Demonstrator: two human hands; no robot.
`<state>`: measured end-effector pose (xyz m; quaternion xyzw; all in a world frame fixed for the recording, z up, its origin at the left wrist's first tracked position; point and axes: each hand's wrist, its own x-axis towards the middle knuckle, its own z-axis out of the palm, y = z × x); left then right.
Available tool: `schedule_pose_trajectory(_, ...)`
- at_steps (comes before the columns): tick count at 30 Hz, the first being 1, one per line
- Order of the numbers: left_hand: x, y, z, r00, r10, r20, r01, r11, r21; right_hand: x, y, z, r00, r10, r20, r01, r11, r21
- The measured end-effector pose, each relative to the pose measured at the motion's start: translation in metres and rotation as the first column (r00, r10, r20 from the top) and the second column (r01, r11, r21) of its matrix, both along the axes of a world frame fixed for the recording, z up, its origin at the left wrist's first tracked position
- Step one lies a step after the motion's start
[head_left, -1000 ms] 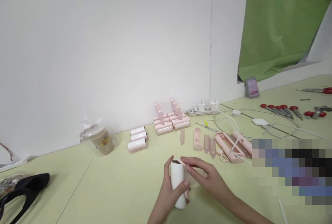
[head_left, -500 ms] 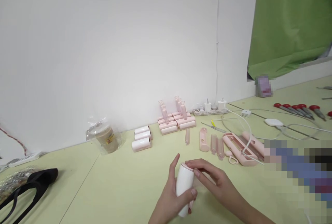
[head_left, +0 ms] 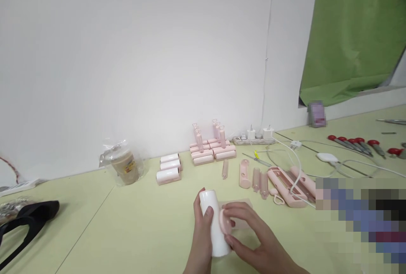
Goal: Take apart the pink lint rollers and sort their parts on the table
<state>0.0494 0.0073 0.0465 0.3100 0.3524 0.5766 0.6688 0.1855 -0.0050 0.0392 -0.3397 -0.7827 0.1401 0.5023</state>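
My left hand [head_left: 201,231] is wrapped round a white lint roller roll [head_left: 215,217], its thumb lying along the near side. The roll stands tilted above the table. Beside it, my right hand [head_left: 253,234] pinches a round pink cap [head_left: 225,222] by its rim between fingers and thumb. The cap is close against the roll's right side; whether they touch I cannot tell. Behind the right hand lies a pale thin sheet [head_left: 245,209], partly covered by the fingers.
Several white rolls in pink holders [head_left: 168,175] lie left of assembled pink rollers [head_left: 203,157]. To the right are a pink casing [head_left: 243,174], translucent handles [head_left: 264,185], a pink frame [head_left: 287,187], cables, a power strip [head_left: 253,140] and red-handled tools [head_left: 376,147]. A bagged cup [head_left: 127,166] stands left.
The cap, which was at the roll's top end, is now at its right side in my right hand. My left hand has shifted its grip and tilted the roll. The view has moved slightly.
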Motion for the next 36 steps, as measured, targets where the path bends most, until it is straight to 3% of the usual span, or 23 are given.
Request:
schedule_pose_trajectory(3,-0.002,-0.004,0.005,0.991,-0.001,0.133,0.022,0.986,-0.163,0.003,-0.003,0.003,0.999,-0.039,0.008,0.036,0.971,0.237)
schedule_pose_trajectory(7,-0.005,-0.007,0.009,0.947,-0.019,0.32,0.121,0.946,-0.302,0.003,-0.005,0.006,0.965,-0.004,0.262,-0.124,0.872,0.473)
schedule_pose_trajectory(13,0.0,-0.007,0.006,0.859,-0.128,0.495,0.289,0.92,-0.263,0.007,0.002,0.004,0.917,-0.152,0.369,-0.091,0.82,0.566)
schedule_pose_trajectory(16,0.001,-0.006,0.008,0.845,-0.085,0.528,0.284,0.908,-0.307,0.003,0.004,0.002,0.869,-0.26,0.421,-0.076,0.77,0.633)
schedule_pose_trajectory(19,-0.004,-0.005,0.011,0.838,0.001,0.545,0.242,0.895,-0.374,-0.008,0.0,-0.002,0.858,-0.352,0.374,0.0,0.728,0.686)
schedule_pose_trajectory(22,-0.016,0.0,0.011,0.77,-0.08,0.633,0.395,0.839,-0.375,-0.016,-0.003,-0.004,0.895,-0.336,0.294,0.05,0.731,0.681)
schedule_pose_trajectory(24,-0.026,0.005,0.01,0.679,-0.1,0.728,0.473,0.818,-0.329,-0.012,0.002,-0.002,0.927,-0.23,0.297,-0.018,0.763,0.647)
schedule_pose_trajectory(26,-0.034,0.011,0.009,0.611,-0.041,0.791,0.416,0.866,-0.277,0.002,0.017,0.004,0.928,-0.177,0.328,-0.035,0.834,0.55)
schedule_pose_trajectory(28,-0.039,0.016,0.007,0.59,0.014,0.807,0.314,0.917,-0.245,0.021,0.043,0.009,0.892,-0.267,0.365,0.138,0.929,0.343)
schedule_pose_trajectory(29,-0.041,0.018,0.006,0.596,0.023,0.803,0.281,0.93,-0.236,0.031,0.057,0.011,0.86,-0.323,0.395,0.259,0.943,0.207)
schedule_pose_trajectory(30,-0.041,0.019,0.005,0.605,0.03,0.795,0.254,0.94,-0.229,0.041,0.071,0.011,0.837,-0.361,0.411,0.374,0.926,0.053)
schedule_pose_trajectory(32,-0.041,0.022,0.004,0.629,0.035,0.776,0.221,0.949,-0.222,0.056,0.093,0.008,0.826,-0.401,0.396,0.449,0.893,-0.035)
schedule_pose_trajectory(36,-0.034,0.022,0.001,0.71,0.041,0.703,0.183,0.953,-0.24,0.07,0.104,0.005,0.896,-0.349,0.274,0.402,0.901,-0.166)
